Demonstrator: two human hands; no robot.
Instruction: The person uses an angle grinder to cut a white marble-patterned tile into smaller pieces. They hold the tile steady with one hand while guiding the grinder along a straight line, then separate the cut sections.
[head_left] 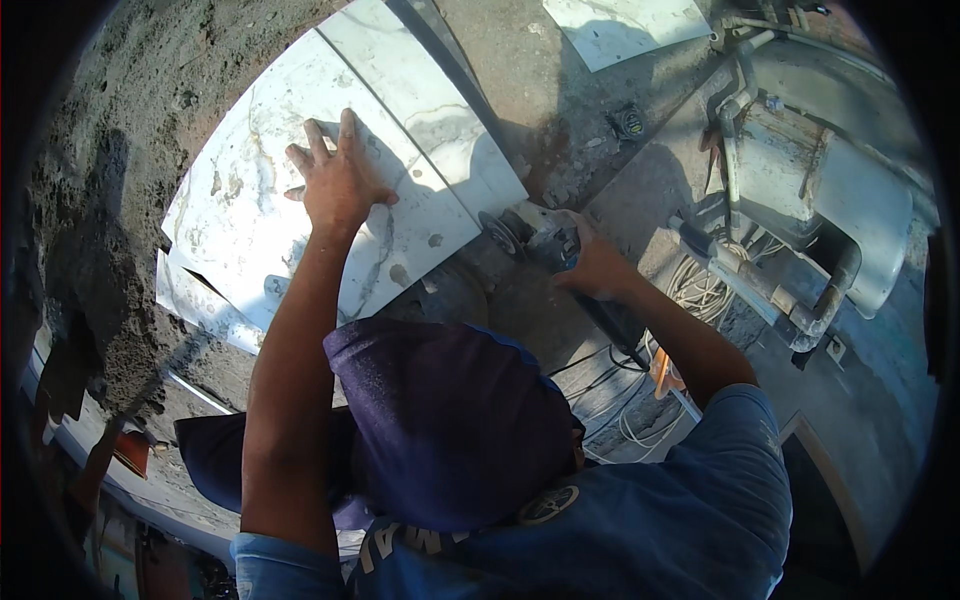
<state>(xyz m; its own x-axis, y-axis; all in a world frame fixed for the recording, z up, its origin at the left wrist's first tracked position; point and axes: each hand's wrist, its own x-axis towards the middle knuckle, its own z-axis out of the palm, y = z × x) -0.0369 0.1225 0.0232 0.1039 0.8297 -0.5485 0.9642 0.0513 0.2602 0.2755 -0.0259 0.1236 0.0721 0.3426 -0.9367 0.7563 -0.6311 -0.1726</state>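
Your left hand (338,190), toward 10 o'clock from the centre of your view, lies palm down with fingers spread wide on the white marbled slab (255,190), pressing rather than gripping. That slab fills the space from 9 to 12 o'clock, a straight dark line running across it (whether a cut or a joint, you cannot tell from here). Your right hand (598,262), out at 2 o'clock, is wrapped around the angle grinder (545,235), whose disc sits at the slab's near corner; whether they touch is unclear. Toward 1 o'clock lie a round tape measure (627,123) and, farther out, another white panel (630,30); coiled cable (698,290) rests at 3 o'clock.
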